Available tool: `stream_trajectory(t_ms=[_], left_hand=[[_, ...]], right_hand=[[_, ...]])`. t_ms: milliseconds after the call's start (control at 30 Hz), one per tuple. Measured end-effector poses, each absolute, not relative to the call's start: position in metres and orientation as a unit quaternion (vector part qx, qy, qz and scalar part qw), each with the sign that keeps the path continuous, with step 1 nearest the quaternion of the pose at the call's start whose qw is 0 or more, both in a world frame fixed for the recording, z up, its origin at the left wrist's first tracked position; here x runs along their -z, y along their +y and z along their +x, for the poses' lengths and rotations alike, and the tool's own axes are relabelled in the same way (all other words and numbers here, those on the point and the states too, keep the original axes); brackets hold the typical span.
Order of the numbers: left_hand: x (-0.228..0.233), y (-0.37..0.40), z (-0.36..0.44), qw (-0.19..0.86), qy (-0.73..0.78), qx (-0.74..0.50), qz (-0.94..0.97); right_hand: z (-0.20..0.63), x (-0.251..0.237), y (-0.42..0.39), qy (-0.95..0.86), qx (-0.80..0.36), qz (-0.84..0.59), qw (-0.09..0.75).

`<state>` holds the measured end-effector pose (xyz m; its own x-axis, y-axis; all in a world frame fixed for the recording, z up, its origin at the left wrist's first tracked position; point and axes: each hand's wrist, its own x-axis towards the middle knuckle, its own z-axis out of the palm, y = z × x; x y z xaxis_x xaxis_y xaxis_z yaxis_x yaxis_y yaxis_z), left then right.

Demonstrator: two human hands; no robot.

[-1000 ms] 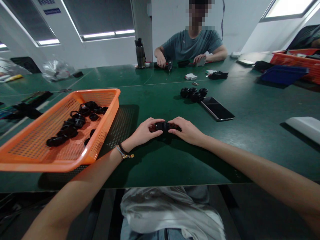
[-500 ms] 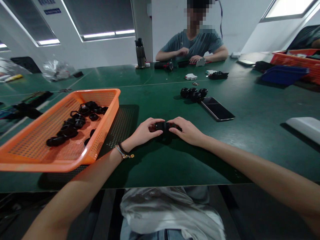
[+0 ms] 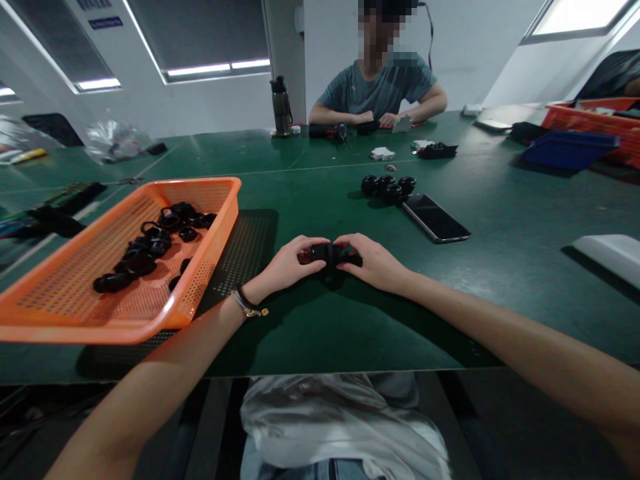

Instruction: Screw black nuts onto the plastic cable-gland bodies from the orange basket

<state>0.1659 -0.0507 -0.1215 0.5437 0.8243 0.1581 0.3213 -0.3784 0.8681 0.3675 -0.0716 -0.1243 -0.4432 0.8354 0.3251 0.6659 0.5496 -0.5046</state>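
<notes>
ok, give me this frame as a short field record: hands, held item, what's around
left hand: grips the black part from its left end
right hand: grips the same part from its right end
basket: orange, left of the hands, holds loose black rings
finished pieces: small black cluster beyond the hands
phone: flat, screen dark, beside that cluster
table: green mat
co-worker: seated opposite, hands on the table

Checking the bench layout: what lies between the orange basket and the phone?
In the head view, both hands, left and right, grip a small black part between the orange basket and the phone.
</notes>
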Motion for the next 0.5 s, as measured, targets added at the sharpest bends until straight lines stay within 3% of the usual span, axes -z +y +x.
stream_trajectory(t_ms=[500], left_hand=[[0.1230,-0.0503,0.1653,0.407,0.369,-0.305,0.778]], right_hand=[[0.3667,0.1229,-0.0715,-0.834,-0.165,-0.452,0.269]])
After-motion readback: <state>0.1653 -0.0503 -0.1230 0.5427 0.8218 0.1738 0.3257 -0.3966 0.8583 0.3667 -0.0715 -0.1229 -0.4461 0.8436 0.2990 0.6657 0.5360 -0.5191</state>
